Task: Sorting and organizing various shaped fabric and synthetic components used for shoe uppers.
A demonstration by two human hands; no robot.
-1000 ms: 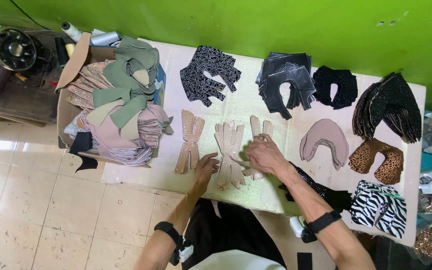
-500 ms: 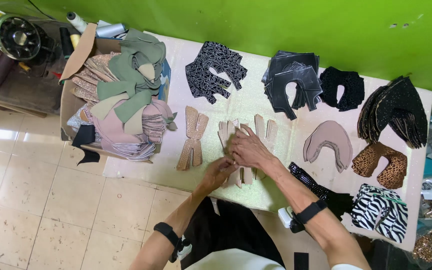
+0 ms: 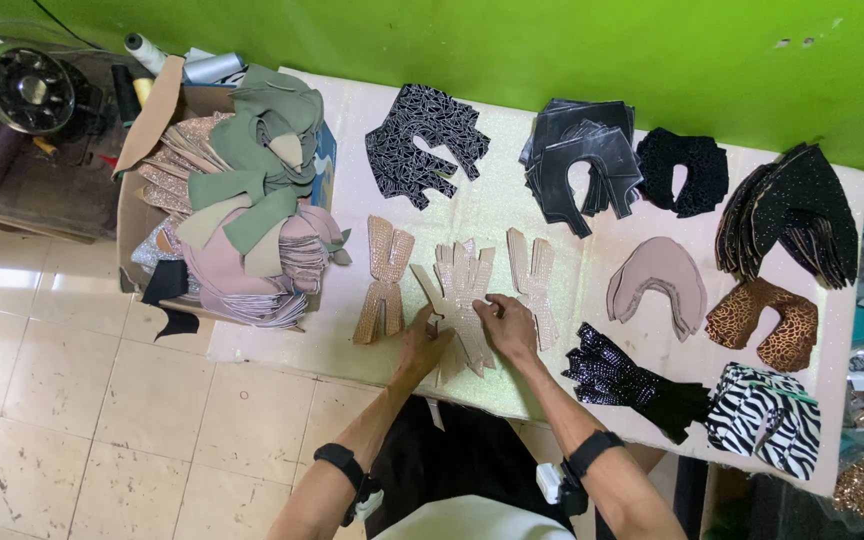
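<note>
Since the earlier frame both hands have drawn back toward the bench (image 3: 282, 350) edge at 6 o'clock, uncovering the middle beige glitter cut-out stack (image 3: 462, 300). The left hand (image 3: 422, 345) lies flat with spread fingers on the stack's lower left; the right hand (image 3: 507, 325) pinches its lower right edge. Matching stacks lie at 9 o'clock (image 3: 384, 280) and 3 o'clock (image 3: 534, 275).

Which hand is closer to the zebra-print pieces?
Right. The right hand lies on the beige cutouts, on the side toward the zebra-print pieces; the left hand sits farther off, beyond the right.
</note>
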